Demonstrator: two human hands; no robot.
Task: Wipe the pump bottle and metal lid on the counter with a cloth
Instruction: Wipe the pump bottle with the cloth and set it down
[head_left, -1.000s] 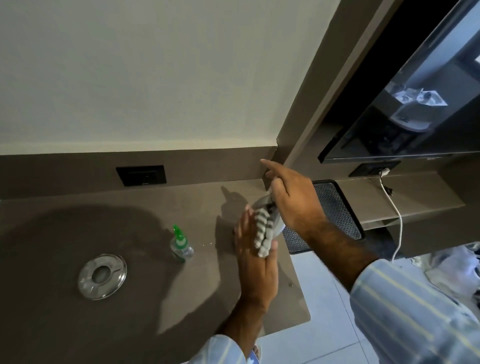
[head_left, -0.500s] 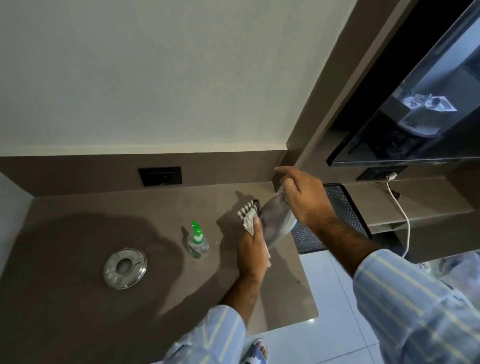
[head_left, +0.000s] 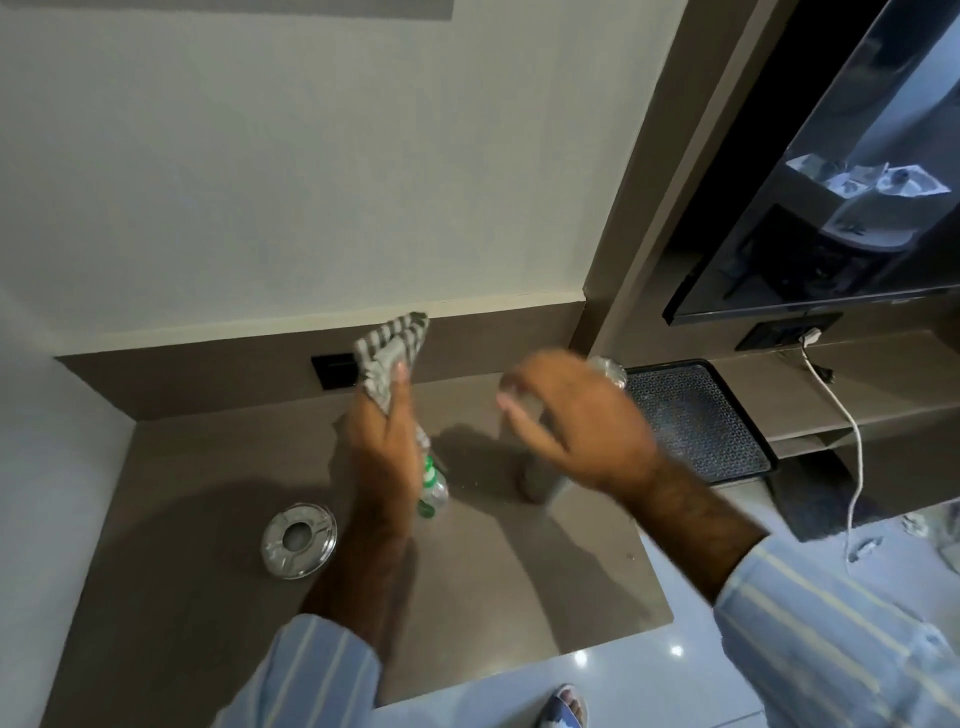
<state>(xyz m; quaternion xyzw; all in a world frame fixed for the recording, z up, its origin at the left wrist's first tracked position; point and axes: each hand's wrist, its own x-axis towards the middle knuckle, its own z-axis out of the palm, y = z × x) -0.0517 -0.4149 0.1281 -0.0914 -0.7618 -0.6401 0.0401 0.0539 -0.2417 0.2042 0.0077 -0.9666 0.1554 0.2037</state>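
My left hand (head_left: 382, 441) is raised above the brown counter (head_left: 493, 587), shut on a grey-and-white striped cloth (head_left: 392, 348). Just behind its wrist stands the small clear pump bottle (head_left: 432, 491) with a green top, partly hidden. The round metal lid (head_left: 298, 540), with a hole in its middle, lies flat on the counter to the left. My right hand (head_left: 571, 421) is motion-blurred and closed over a silvery metal container (head_left: 540, 475). The container's lower end is at the counter, and its shiny top shows behind the hand.
A black perforated tray (head_left: 696, 421) sits at the counter's right end. A dark wall socket (head_left: 332, 370) is in the backsplash. A white cable (head_left: 852, 431) hangs from a shelf below a dark screen (head_left: 831, 208). My sandalled foot (head_left: 566, 704) is on the tiled floor.
My left hand has taken the cloth off the metal container and lifted it up and to the left. My right hand has brought the container down toward the counter. The view has shifted.
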